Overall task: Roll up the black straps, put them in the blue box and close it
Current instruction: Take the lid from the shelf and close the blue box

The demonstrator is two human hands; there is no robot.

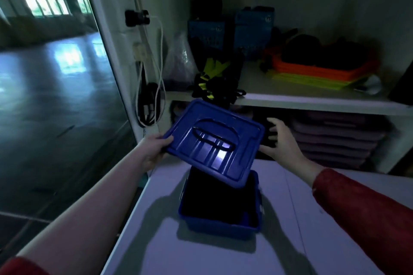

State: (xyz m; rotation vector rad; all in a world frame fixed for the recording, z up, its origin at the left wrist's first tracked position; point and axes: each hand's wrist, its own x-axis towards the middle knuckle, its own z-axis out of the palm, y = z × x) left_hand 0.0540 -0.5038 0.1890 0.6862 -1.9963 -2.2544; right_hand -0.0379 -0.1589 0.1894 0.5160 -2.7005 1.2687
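Note:
The blue box (pixel 220 227) stands open on the white table, its dark inside filled with black straps (pixel 214 198) that I cannot make out singly. The blue lid (pixel 214 140), with a recessed oval handle, hangs tilted above the box's far edge. My left hand (pixel 154 148) grips the lid's left edge. My right hand (pixel 281 143) is beside the lid's right corner, fingers spread, with its thumb near the rim; I cannot tell whether it touches.
The white table (pixel 290 230) ends at a left edge beside a glass wall. Behind it a shelf (pixel 301 100) carries black and yellow straps (pixel 214 82), blue cartons (pixel 253 31) and orange and yellow folded items (pixel 317 71). Purple mats (pixel 335 136) are stacked below.

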